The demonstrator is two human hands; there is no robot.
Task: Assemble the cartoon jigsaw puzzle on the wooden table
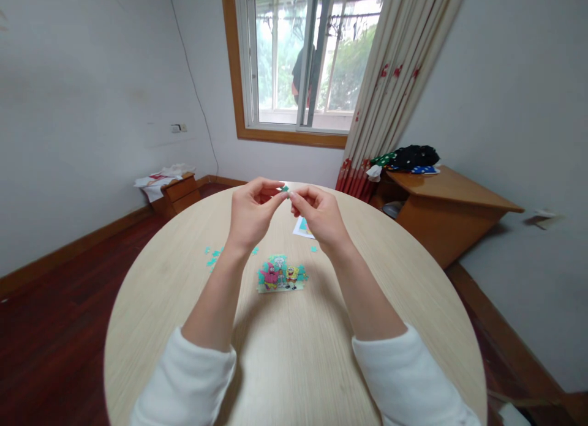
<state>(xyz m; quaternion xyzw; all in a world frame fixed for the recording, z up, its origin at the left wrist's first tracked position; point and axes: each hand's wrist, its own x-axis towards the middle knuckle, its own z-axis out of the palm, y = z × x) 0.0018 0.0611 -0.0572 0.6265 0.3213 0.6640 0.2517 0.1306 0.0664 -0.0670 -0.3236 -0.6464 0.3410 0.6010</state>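
Raised above the far part of the table, my left hand pinches a small teal jigsaw puzzle piece between thumb and fingers. My right hand meets it there, its thumb and forefinger closed at the piece's lower edge. Below and nearer to me lies a partly joined puzzle with a pink starfish, a grey-green figure and a yellow sponge character. Loose teal pieces are scattered left of it, partly behind my left forearm. One single piece rests beside my right wrist.
A printed picture card lies behind my right hand, partly covered. All this is on a round pale wooden table. Beyond it are a window, a curtain, a wooden desk heaped with cloth, and a low cabinet.
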